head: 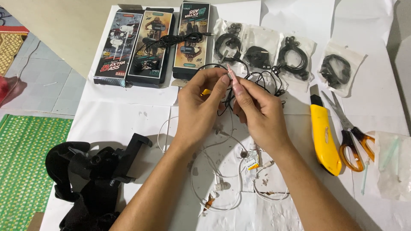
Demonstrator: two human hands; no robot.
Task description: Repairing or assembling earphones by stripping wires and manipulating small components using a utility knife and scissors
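Three tall rectangular earphone boxes (150,42) lie side by side at the far left of my paper-covered counter (128,115), dark with red and teal pictures. To their right sit four clear plastic pouches (295,57), each holding coiled black earphones. A yellow utility knife (324,139) and orange-handled scissors (352,137) lie to my right, and a black phone holder (100,171) rests at my near left.

My left hand (199,109) and right hand (257,109) meet above the middle of the counter. Both pinch a tangled black earphone cable (257,79), my right fingertips gripping a small pale plug end that points upward. The cable loops just beyond my knuckles. White earphones (218,186) lie loose on the counter beneath my wrists.
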